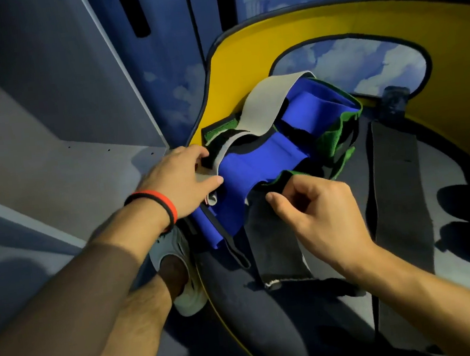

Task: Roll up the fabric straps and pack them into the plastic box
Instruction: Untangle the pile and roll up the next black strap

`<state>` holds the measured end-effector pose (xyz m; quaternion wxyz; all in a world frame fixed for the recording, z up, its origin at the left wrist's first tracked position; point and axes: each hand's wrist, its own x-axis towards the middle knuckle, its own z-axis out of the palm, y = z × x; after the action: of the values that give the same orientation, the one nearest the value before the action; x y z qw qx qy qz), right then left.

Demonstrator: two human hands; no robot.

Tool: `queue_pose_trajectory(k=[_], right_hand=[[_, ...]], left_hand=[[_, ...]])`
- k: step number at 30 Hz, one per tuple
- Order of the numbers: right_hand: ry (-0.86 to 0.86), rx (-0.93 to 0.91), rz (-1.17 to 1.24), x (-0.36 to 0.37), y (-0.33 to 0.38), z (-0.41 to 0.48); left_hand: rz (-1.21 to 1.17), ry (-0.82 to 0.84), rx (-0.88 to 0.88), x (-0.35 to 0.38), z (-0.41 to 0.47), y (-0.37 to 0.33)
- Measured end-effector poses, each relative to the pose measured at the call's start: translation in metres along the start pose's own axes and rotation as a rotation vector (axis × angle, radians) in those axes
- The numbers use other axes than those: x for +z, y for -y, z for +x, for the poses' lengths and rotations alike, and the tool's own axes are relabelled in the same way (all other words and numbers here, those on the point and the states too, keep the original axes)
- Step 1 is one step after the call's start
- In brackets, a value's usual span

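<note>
A tangled heap of fabric straps lies in the middle of the view: a wide blue strap (259, 169), a grey strap (265, 100) draped over it, and green-edged pieces (332, 139). My left hand (182, 181), with a red and black wristband, presses on the left end of the heap, thumb on the blue strap and fingers over a black piece. My right hand (318, 212) has curled fingers that pinch a dark strap edge (282, 179) just below the blue one. A dark grey strap (274, 241) hangs down under it. No plastic box is in view.
A long black strap (397, 187) lies flat to the right. Behind the heap curves a yellow padded panel (242, 58) with a dark rim. A grey shelf unit (44, 127) stands at the left. My foot in a grey shoe (177, 273) shows below.
</note>
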<state>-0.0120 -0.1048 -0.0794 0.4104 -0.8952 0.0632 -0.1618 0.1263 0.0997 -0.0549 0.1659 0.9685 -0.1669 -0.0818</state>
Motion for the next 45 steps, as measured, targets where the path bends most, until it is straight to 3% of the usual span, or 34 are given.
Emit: queue_pose_trajectory(k=[8, 14, 20, 25, 28, 30, 33, 39, 45], right_hand=[[-0.046, 0.014, 0.013, -0.005, -0.006, 0.006], [-0.111, 0.058, -0.004, -0.018, -0.013, 0.014], [-0.075, -0.001, -0.163, -0.022, -0.018, 0.013], [0.082, 0.003, -0.388, -0.027, -0.029, 0.01], [0.129, 0.052, -0.422, -0.03, -0.032, 0.005], [0.163, 0.09, -0.462, -0.033, -0.034, 0.003], [0.237, 0.118, -0.492, -0.037, -0.04, 0.0], [0.287, 0.11, -0.456, -0.04, -0.043, -0.006], [0.246, 0.116, -0.423, -0.049, -0.042, -0.005]], left_hand=[[0.021, 0.04, -0.003, 0.011, 0.021, -0.022], [-0.151, -0.302, -0.095, -0.012, 0.031, -0.005], [-0.216, -0.326, -0.123, -0.016, 0.032, -0.001], [-0.129, -0.328, 0.065, -0.002, 0.029, -0.016], [-0.128, -0.231, 0.34, 0.006, 0.027, -0.038], [0.106, -0.09, 0.491, 0.014, 0.023, -0.053], [0.405, -0.024, 0.495, 0.027, 0.023, -0.066], [-0.185, -0.17, 0.225, 0.001, 0.044, -0.034], [-0.533, -0.345, -0.019, -0.004, 0.053, -0.022]])
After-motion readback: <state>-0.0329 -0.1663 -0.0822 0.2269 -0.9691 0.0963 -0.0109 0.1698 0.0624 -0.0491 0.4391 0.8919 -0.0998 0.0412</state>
